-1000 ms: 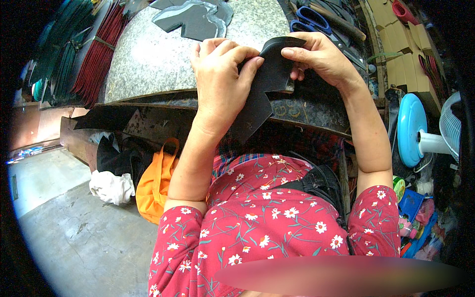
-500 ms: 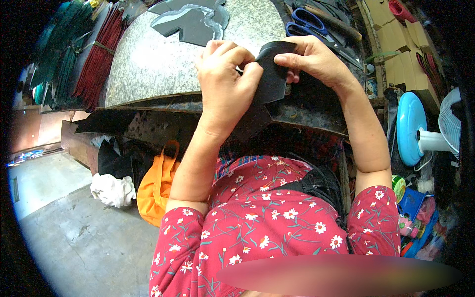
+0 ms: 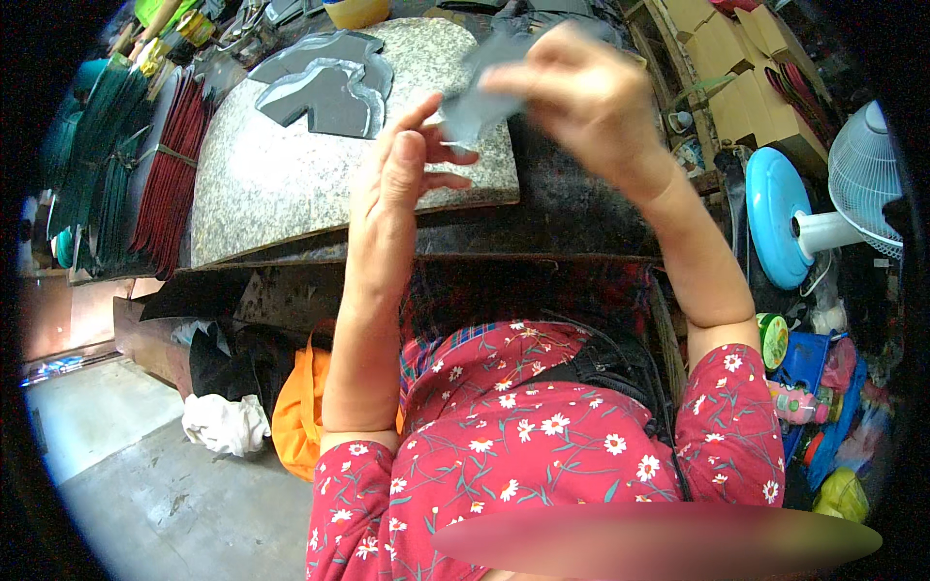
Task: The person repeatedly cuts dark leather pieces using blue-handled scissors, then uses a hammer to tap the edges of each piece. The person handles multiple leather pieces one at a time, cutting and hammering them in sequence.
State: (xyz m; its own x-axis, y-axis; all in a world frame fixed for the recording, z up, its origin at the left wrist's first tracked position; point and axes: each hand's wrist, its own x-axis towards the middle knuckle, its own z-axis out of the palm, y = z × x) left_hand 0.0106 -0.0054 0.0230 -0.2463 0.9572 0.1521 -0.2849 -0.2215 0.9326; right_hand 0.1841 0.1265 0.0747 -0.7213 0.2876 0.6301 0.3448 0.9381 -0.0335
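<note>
A thin dark grey cut piece of sheet material (image 3: pixel 473 108) is up in the air over the right end of the speckled stone slab (image 3: pixel 232 218), blurred by motion. My right hand (image 3: pixel 596 107) grips it by its right side, thumb laid across it. Beside its lower left edge is my left hand (image 3: pixel 392 179), fingers spread and holding nothing; whether a fingertip touches the piece I cannot tell. Several similar grey pieces with pale, shiny edges (image 3: pixel 339 97) lie overlapped on the slab, left of the piece in my hand.
Bundles of dark red strips (image 3: pixel 179 174) and dark green strips (image 3: pixel 87 155) stand at the left. To the right are a blue round fan base (image 3: pixel 775 218) and a white fan cage (image 3: pixel 872 174). An orange bag (image 3: pixel 300 412) and white cloth (image 3: pixel 226 424) are below the bench.
The view has shifted. My left hand has let go of the grey piece and its fingers have opened. My right hand has swung the piece up and away from my body.
</note>
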